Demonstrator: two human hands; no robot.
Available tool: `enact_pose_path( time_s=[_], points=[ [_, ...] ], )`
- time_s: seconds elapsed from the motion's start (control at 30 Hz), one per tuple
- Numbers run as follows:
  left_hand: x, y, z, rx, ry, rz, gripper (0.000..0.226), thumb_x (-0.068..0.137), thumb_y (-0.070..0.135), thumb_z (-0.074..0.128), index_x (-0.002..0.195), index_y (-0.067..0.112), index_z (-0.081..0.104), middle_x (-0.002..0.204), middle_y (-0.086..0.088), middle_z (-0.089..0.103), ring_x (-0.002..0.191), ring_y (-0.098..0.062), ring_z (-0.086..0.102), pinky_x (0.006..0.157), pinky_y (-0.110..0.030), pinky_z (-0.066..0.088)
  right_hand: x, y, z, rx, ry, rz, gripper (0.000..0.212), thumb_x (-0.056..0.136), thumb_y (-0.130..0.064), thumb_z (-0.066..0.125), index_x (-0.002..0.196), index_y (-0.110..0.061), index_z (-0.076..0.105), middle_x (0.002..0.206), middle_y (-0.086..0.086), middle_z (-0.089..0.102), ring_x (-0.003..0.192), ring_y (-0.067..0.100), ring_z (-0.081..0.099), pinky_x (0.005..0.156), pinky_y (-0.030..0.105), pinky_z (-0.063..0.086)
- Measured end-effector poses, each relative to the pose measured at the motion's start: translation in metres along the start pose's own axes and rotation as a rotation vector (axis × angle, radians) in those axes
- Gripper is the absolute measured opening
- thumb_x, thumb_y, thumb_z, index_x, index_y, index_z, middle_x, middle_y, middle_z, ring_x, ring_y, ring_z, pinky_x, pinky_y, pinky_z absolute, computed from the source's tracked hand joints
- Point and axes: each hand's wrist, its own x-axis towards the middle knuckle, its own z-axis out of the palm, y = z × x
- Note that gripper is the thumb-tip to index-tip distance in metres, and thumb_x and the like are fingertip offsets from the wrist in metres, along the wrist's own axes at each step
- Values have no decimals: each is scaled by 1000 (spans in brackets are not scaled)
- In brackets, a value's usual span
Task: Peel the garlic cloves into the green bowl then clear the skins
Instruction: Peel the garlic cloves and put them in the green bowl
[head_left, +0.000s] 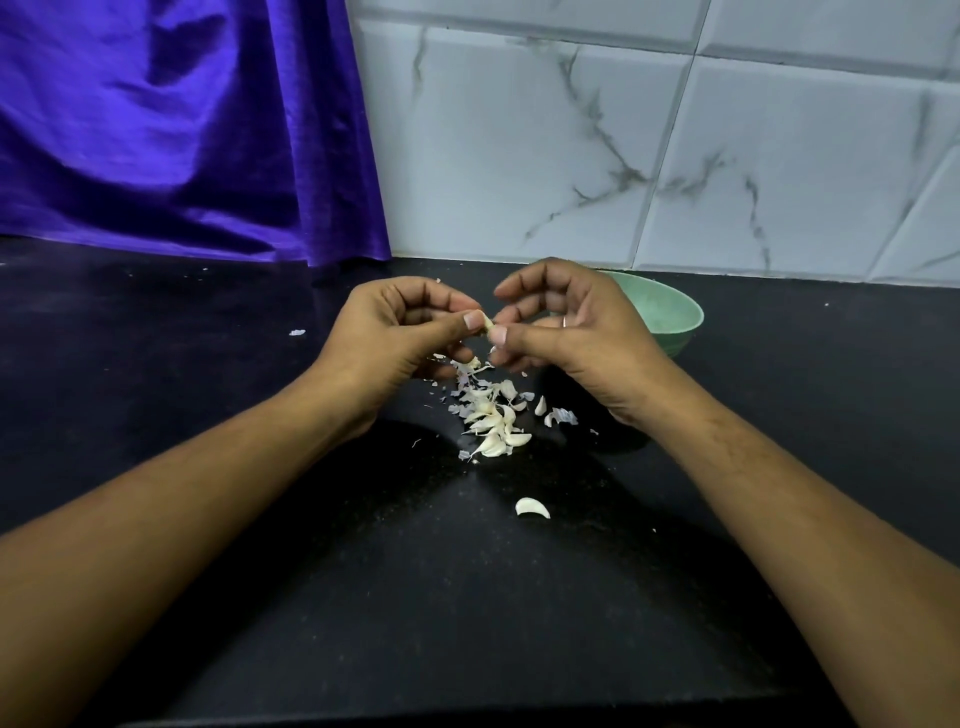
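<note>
Garlic cloves, loose skins and a green bowl on a black counter (208, 415)

One small pale clove (487, 323) is pinched between the thumbs and fingertips of the left hand (395, 332) and right hand (566, 332), just above a pile (493, 421) of whitish cloves and papery skins. A lone clove (532, 507), curved, lies nearer, apart from the pile. The green bowl (670, 317) stands upright behind the right hand, partly hidden, its contents unseen.

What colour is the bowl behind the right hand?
Pale green bowl, seen in the head view.

I see a black counter (208, 519). On it lies a garlic pile (491, 421); from the pile, the green bowl (670, 317) stands at two o'clock and one clove (532, 508) at five.
</note>
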Motion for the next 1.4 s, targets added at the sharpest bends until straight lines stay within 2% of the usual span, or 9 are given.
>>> enact_pose_path(
  time_s=[0.17, 0.33, 0.53, 0.67, 0.83, 1.0, 1.17, 1.27, 1.4],
  points=[
    [-1, -1, 0, 46, 2, 20, 21, 86, 12, 79, 100, -2, 71, 85, -19, 75, 67, -13, 71, 60, -26, 58, 3, 5, 4, -9, -6, -26, 16, 87, 9, 74, 100, 4, 66, 80, 15, 71, 67, 25, 75, 60, 28, 60],
    [-2, 1, 2, 141, -5, 77, 13, 90, 8, 77, 98, -1, 74, 92, -29, 74, 70, -17, 71, 62, -28, 58, 3, 8, 3, -35, 22, -14, 13, 88, 6, 75, 99, 5, 68, 79, 16, 73, 70, 28, 76, 63, 33, 63],
    [-3, 0, 1, 274, 9, 123, 3, 93, 11, 76, 95, 11, 78, 82, -14, 77, 72, -19, 72, 74, -49, 62, 3, 12, 4, -97, 43, -24, 13, 88, 0, 78, 99, 1, 72, 85, 21, 75, 72, 30, 77, 66, 36, 62],
    [-4, 1, 1, 395, 37, 153, 2, 92, 19, 78, 90, 19, 79, 78, -2, 78, 72, -18, 76, 76, -48, 64, 4, 12, 3, -185, 48, -70, 8, 88, -4, 79, 94, -6, 74, 82, 13, 76, 72, 27, 77, 65, 32, 60],
    [-5, 2, 1, 443, 9, 128, 5, 93, 20, 76, 89, 20, 80, 78, -1, 78, 73, -23, 77, 75, -54, 63, 3, 11, 3, -271, 41, -94, 8, 87, -4, 79, 90, -10, 75, 76, 7, 77, 67, 16, 75, 62, 24, 56],
    [-6, 3, 1, 529, 45, 146, 6, 89, 21, 76, 83, 22, 79, 72, 0, 77, 72, -18, 77, 76, -49, 63, 1, 11, 5, -291, 24, -101, 6, 86, -9, 81, 91, -9, 76, 74, 5, 77, 69, 19, 77, 64, 31, 61],
    [-6, 4, 4, 553, 69, 141, 7, 85, 22, 76, 78, 22, 78, 67, 2, 76, 69, -15, 76, 75, -46, 63, 1, 10, 7, -300, -5, -99, 10, 85, -1, 80, 90, -9, 77, 68, 0, 75, 64, 9, 74, 59, 15, 52],
    [-6, 5, 5, 537, 69, 118, 9, 86, 18, 73, 78, 19, 77, 68, 1, 76, 69, -15, 76, 75, -43, 64, 2, 13, 8, -296, -7, -116, 16, 85, 3, 78, 89, -11, 76, 74, 8, 75, 67, 15, 75, 61, 17, 53],
    [-4, 4, 5, 465, 52, 50, 12, 89, 15, 70, 79, 13, 76, 70, -5, 76, 70, -22, 77, 73, -43, 66, 3, 15, 7, -252, -9, -117, 13, 84, -4, 82, 90, -14, 77, 77, 8, 77, 69, 16, 75, 64, 21, 56]
  ],
)
